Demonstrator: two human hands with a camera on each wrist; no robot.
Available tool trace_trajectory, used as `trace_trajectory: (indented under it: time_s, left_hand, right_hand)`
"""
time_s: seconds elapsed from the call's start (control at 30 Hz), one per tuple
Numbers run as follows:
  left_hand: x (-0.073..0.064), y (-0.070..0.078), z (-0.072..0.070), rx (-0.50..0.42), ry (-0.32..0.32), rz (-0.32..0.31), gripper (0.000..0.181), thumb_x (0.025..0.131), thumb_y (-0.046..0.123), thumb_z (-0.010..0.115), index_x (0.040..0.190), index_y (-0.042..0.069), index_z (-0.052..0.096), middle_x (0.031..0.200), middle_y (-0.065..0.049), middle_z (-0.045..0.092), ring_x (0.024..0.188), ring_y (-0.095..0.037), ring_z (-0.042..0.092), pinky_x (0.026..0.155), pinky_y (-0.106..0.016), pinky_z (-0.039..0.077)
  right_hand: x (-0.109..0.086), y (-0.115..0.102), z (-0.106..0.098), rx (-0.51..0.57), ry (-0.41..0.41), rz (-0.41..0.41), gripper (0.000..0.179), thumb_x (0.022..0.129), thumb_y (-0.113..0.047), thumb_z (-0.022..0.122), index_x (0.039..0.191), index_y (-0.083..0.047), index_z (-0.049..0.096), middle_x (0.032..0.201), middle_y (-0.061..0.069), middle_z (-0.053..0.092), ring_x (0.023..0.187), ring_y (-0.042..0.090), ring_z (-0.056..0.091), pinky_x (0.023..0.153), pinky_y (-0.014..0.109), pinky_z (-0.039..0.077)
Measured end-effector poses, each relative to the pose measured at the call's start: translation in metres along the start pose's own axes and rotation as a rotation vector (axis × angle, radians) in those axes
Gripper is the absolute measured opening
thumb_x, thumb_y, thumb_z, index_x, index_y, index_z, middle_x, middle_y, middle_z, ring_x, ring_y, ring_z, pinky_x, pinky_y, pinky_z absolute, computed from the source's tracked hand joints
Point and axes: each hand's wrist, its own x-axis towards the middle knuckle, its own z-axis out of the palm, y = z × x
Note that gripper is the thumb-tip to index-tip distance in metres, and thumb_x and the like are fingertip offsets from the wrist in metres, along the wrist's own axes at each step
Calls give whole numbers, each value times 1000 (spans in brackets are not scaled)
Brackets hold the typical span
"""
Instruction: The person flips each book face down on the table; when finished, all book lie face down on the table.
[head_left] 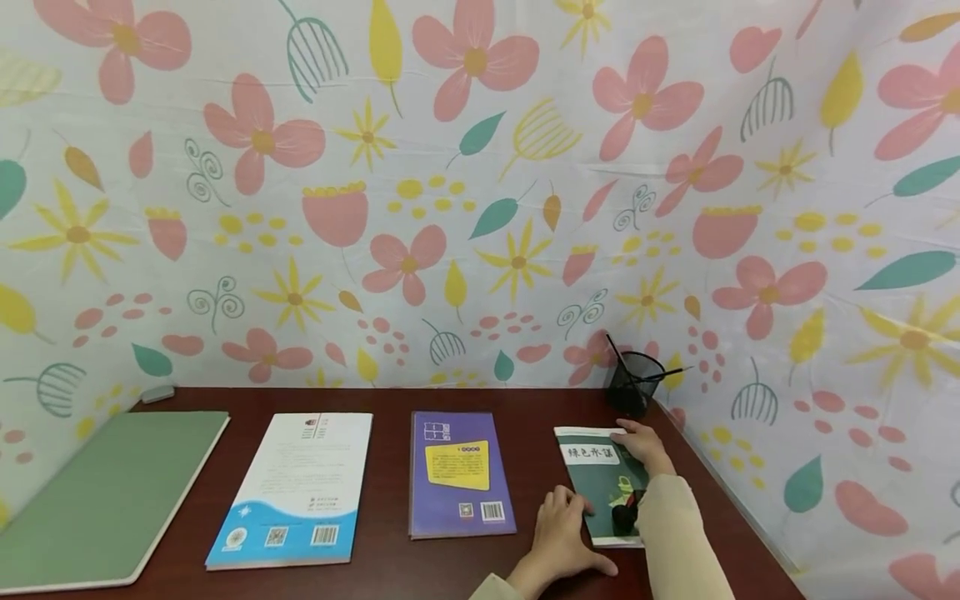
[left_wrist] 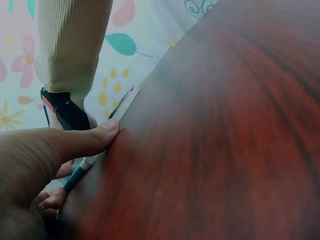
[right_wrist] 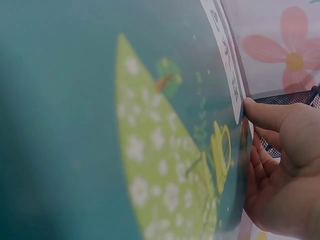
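A green book with a white title label lies on the dark table at the right. My right hand is at its upper right corner. In the right wrist view the thumb lies on the cover's edge, with the other fingers curled beyond that edge. At the book's left edge, my left hand touches it with its fingers, the thumb spread away toward the near side. From the left wrist, the thumb extends above the table, and the book shows only as a thin edge.
Left of the hands lie a purple book, a white and blue book and a large green board. A black mesh pen holder stands behind the green book. Flowered cloth hangs around the table. A small grey object sits at the back left.
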Motion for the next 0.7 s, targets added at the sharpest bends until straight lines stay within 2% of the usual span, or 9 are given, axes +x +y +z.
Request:
trace_trajectory:
  time_s: [0.17,0.33,0.57,0.7]
  left_hand:
    - [0,-2,1,-44,28,1,55,66,48,87,103,19,58,94,7,42,83,-6,39,74,-23,40]
    - [0,-4,5,-116,49,-1,50,67,40,88,99,17,58,91,7,46,83,-5,43,76,-23,43]
    - [0,-5,2,-84,110,38,44,69,38,87,99,19,60,91,7,51,81,-5,48,70,-22,45]
    - [-1,-6,2,-149,139,48,42,70,34,88,97,18,61,92,6,54,78,-2,50,65,-20,44]
  right_hand:
    - [-1,-2,2,-109,19,-31,58,102,-32,42,146,5,36,148,37,31,130,54,37,107,63,35]
    - [-1,2,5,-215,51,-35,57,101,-36,44,144,1,40,145,36,37,128,55,40,104,65,36]
    - [-8,-4,3,-97,74,-40,50,100,-33,52,135,2,51,134,34,49,110,47,54,94,58,44]
    - [-10,-3,0,-73,66,-17,53,98,-38,54,132,2,53,132,33,51,106,44,55,91,56,45]
